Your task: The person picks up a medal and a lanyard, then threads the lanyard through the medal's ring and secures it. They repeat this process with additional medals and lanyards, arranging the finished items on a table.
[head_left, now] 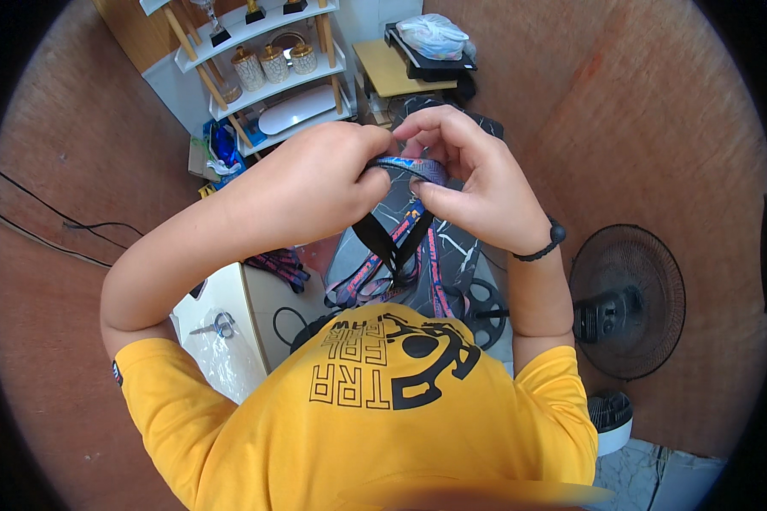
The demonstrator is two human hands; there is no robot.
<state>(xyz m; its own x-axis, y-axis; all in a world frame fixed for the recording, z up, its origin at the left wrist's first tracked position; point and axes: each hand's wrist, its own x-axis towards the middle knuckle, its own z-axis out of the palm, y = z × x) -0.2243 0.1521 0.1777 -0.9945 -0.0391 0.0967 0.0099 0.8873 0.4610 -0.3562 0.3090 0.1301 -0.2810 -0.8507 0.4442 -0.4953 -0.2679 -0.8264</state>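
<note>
A looped printed strap [409,165] in blue, pink and orange, dark on its underside, spans the gap between my hands. My left hand [349,175] pinches its left end between thumb and bent fingers. Curved around the right end is my right hand [477,175], its thumb against the strap and its fingers arched above. Below the hands hang black bands [373,238] and more printed straps [437,272]. These reach down over a dark, marble-patterned padded board [460,243]. My fingertips partly hide the gripped ends.
A black fan [629,302] stands to the right. At left, a white cabinet top [222,298] holds keys [222,325] and clear plastic; a bundle of straps [279,268] is beside it. Shelves [264,94] with jars and a yellow table [400,72] stand at the back.
</note>
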